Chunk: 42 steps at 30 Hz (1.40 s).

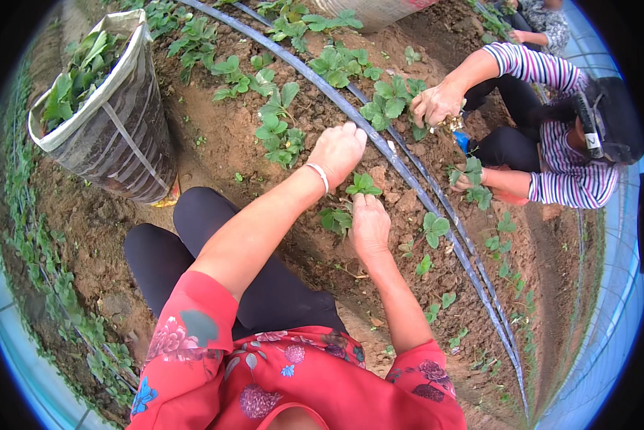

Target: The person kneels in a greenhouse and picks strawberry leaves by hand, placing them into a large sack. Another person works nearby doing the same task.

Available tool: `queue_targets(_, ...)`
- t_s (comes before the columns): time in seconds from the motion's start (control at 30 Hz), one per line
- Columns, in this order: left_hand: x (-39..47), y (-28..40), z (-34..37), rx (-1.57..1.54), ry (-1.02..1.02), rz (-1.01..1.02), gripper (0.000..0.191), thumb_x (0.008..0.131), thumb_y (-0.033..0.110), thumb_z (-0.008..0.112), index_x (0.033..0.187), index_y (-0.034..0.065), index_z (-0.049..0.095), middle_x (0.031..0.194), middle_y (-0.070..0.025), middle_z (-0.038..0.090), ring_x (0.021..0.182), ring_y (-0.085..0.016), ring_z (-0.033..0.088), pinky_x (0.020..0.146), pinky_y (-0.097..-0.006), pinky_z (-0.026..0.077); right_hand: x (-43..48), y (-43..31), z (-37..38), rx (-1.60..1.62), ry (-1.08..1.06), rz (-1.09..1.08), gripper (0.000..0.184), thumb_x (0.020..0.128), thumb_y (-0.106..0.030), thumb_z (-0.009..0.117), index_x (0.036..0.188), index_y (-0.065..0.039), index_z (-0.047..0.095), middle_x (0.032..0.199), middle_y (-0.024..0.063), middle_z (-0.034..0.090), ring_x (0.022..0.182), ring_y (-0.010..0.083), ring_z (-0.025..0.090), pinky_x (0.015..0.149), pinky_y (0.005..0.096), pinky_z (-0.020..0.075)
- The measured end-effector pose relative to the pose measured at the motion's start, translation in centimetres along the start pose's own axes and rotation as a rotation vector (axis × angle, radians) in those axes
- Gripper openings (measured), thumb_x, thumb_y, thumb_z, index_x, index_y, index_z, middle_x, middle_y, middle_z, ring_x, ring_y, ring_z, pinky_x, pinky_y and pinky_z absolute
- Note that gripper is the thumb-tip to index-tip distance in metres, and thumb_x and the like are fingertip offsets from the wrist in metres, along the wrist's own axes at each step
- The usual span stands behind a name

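Observation:
My left hand [339, 152], with a pale bracelet at its wrist, is over the soil beside the grey drip tape [378, 141]. Its fingers are curled and whatever may be inside them is hidden. Lower down, my right hand [370, 223] has its fingers closed at the stems of a small strawberry plant [363, 184]. More strawberry leaves [335, 220] lie just left of those fingers. Another leafy strawberry plant [281, 141] grows to the left of my left hand.
A tall woven plastic sack [126, 129] of leaves stands upper left. Across two drip lines, a co-worker in a striped top [561, 183] reaches into the plants with both hands. Another person [545, 27] is farther off. A pale sack [373, 11] stands at the top.

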State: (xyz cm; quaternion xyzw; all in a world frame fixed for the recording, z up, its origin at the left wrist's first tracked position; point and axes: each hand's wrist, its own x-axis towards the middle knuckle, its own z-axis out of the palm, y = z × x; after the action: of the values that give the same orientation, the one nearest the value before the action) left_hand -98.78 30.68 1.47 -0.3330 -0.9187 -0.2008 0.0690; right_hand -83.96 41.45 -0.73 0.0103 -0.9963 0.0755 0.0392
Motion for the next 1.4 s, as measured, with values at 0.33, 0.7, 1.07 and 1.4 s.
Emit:
queue_targets(0.33, -7.2, -4.8, -3.7, -0.783, 0.090, -0.455, 0.011, 0.092, 0.006, 0.052, 0.100, 0.0029, 0.045, 0.083, -0.0190, 0.062, 0.080, -0.040, 0.063, 0.071, -0.0451, 0.049, 1.9, 2.9, -2.9, -0.005, -0.209, -0.285, 0.011, 0.075, 0.000, 0.059, 0.085, -0.003, 0.058, 0.087, 0.0169, 0.061, 0.085, 0.0350, 0.063, 0.079, 0.0440, 0.0514)
queue_targets(0.7, -9.9, -4.0, -0.9, -0.927, -0.145, -0.538, 0.014, 0.085, 0.003, 0.044, 0.097, 0.0003, 0.050, 0.080, -0.0065, 0.056, 0.067, -0.013, 0.052, 0.062, -0.0294, 0.046, -7.5, 14.8, -15.7, 1.447, -0.085, 0.671, 0.015, 0.090, -0.006, 0.059, 0.104, -0.002, 0.059, 0.098, 0.0113, 0.067, 0.086, 0.0191, 0.069, 0.076, 0.0282, 0.0536)
queue_targets(1.07, -11.7, -5.4, 0.1, -0.717, -0.065, -0.608, 0.016, 0.085, 0.015, 0.056, 0.090, 0.0011, 0.053, 0.081, -0.0155, 0.062, 0.078, -0.026, 0.060, 0.076, -0.0376, 0.049, -11.6, 14.6, -7.8, 0.297, -0.077, 0.054, 0.042, 0.070, 0.008, 0.065, 0.108, -0.009, 0.067, 0.092, 0.0148, 0.061, 0.088, 0.0363, 0.061, 0.077, 0.0407, 0.0490)
queue_targets(1.4, -13.6, -5.5, -0.3, -0.489, -0.100, -0.476, 0.015, 0.083, 0.014, 0.060, 0.090, 0.0013, 0.060, 0.086, -0.0202, 0.067, 0.085, -0.037, 0.065, 0.079, -0.0429, 0.051, -12.5, 15.6, -7.5, -0.110, -0.061, -0.063, 0.022, 0.074, 0.002, 0.059, 0.093, -0.008, 0.057, 0.104, 0.0133, 0.057, 0.096, 0.0336, 0.061, 0.075, 0.0443, 0.0525)
